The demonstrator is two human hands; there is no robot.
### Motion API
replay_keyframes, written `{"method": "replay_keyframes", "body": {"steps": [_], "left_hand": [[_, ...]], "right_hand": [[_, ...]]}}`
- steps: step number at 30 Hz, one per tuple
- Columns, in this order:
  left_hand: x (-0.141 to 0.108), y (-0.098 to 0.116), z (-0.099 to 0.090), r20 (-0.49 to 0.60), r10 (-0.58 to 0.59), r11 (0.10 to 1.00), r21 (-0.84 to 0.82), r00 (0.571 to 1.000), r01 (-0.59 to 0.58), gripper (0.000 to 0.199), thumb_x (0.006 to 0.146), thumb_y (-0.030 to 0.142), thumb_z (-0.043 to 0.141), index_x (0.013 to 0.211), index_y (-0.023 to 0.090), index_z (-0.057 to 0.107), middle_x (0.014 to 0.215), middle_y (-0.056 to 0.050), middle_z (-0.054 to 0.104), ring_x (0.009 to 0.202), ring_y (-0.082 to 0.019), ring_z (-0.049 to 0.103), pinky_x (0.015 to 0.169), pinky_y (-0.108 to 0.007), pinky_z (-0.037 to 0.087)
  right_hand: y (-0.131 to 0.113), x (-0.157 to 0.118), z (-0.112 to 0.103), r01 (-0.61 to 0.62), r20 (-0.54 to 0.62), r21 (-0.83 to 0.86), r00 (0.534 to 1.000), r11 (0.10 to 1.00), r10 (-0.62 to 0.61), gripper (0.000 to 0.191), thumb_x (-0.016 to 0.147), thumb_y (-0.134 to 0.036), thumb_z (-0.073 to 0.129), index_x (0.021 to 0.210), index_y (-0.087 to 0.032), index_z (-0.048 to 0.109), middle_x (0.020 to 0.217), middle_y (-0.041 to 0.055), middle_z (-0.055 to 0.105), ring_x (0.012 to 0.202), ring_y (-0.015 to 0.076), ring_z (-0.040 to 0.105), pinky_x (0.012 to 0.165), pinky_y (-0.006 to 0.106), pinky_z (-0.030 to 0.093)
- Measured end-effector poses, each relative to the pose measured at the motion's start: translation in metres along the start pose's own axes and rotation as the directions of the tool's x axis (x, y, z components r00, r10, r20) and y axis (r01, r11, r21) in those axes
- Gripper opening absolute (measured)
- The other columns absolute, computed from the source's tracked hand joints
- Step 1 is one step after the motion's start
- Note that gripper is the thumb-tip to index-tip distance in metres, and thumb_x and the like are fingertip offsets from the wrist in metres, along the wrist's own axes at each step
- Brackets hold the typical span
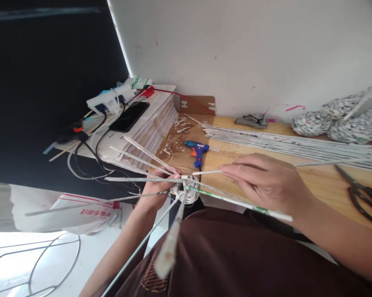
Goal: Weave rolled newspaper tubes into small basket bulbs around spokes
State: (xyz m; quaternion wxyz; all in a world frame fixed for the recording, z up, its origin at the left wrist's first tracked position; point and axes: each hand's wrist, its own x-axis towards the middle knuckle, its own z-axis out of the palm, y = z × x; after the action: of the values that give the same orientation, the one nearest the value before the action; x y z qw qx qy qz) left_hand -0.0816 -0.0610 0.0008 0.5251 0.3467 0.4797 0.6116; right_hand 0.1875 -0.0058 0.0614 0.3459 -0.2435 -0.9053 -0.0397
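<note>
A small round woven piece of rolled newspaper [190, 194] sits above my lap, with several long paper tubes spreading out from it like spokes. My left hand [161, 183] is closed around its left side, with the thumb near the rim; part of the fingers is hidden behind the tubes. With thumb and forefinger pinched, my right hand [260, 177] holds the end of a thin white paper tube [207, 172] that runs left to the rim. A green-and-white tube [238, 202] slants below my right hand. One blurred tube [170, 243] points toward the camera.
A blue glue gun [200, 153] lies on the wooden table [229, 123] near paper scraps [180, 123]. Behind my right hand lie many paper tubes [266, 142] and black scissors [363, 194]. Woven paper balls [343, 117] stand right. A phone [130, 115] tops the paper stack [161, 123].
</note>
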Motion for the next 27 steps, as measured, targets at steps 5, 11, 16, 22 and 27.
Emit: {"method": "replay_keyframes", "body": {"steps": [5, 11, 16, 22, 27], "left_hand": [[0.0, -0.004, 0.002, 0.028, 0.008, 0.999, -0.038, 1.0, -0.007, 0.026, 0.06, 0.029, 0.09, 0.076, 0.016, 0.073, 0.074, -0.001, 0.07, 0.064, -0.012, 0.062, 0.061, -0.024, 0.049], [-0.004, 0.001, 0.006, -0.009, -0.032, 0.998, -0.052, 0.999, 0.032, 0.03, 0.055, 0.028, 0.093, 0.074, 0.016, 0.073, 0.074, -0.001, 0.069, 0.063, -0.011, 0.061, 0.058, -0.022, 0.047], [-0.006, 0.001, 0.012, -0.029, -0.051, 0.997, -0.052, 0.998, 0.049, 0.034, 0.051, 0.029, 0.094, 0.072, 0.016, 0.07, 0.072, -0.001, 0.068, 0.063, -0.013, 0.061, 0.059, -0.024, 0.048], [-0.008, -0.002, 0.011, -0.019, -0.09, 0.993, -0.077, 0.996, 0.088, 0.032, 0.054, 0.026, 0.093, 0.073, 0.014, 0.07, 0.066, 0.001, 0.066, 0.059, -0.011, 0.059, 0.059, -0.024, 0.046], [-0.009, -0.001, 0.013, 0.0, -0.076, 0.993, -0.091, 0.997, 0.075, 0.031, 0.053, 0.029, 0.093, 0.071, 0.014, 0.071, 0.064, 0.001, 0.065, 0.057, -0.01, 0.057, 0.057, -0.022, 0.045]], "right_hand": [[-0.009, 0.005, -0.003, 0.088, 0.042, -0.077, 0.996, 0.993, -0.085, 0.023, 0.095, -0.013, 0.056, 0.104, -0.022, 0.075, 0.088, 0.0045, 0.075, 0.077, 0.0165, 0.067, 0.069, 0.028, 0.051], [-0.016, 0.007, -0.008, 0.077, 0.068, -0.007, 0.995, 0.997, -0.077, 0.027, 0.098, -0.013, 0.049, 0.104, -0.017, 0.075, 0.089, 0.0074, 0.074, 0.079, 0.0189, 0.067, 0.068, 0.031, 0.052], [-0.016, 0.005, -0.008, 0.101, 0.011, -0.112, 0.995, 0.989, -0.1, 0.021, 0.093, -0.012, 0.057, 0.104, -0.018, 0.075, 0.086, 0.0068, 0.072, 0.077, 0.0202, 0.065, 0.068, 0.034, 0.05], [-0.018, 0.004, -0.01, 0.099, 0.013, -0.137, 0.995, 0.986, -0.098, 0.021, 0.093, -0.012, 0.058, 0.101, -0.02, 0.076, 0.087, 0.0062, 0.073, 0.075, 0.0192, 0.061, 0.069, 0.035, 0.049], [-0.02, 0.004, -0.013, 0.1, -0.002, -0.167, 0.995, 0.981, -0.102, 0.019, 0.092, -0.012, 0.062, 0.101, -0.02, 0.076, 0.087, 0.0056, 0.073, 0.077, 0.0197, 0.063, 0.071, 0.035, 0.048]]}}
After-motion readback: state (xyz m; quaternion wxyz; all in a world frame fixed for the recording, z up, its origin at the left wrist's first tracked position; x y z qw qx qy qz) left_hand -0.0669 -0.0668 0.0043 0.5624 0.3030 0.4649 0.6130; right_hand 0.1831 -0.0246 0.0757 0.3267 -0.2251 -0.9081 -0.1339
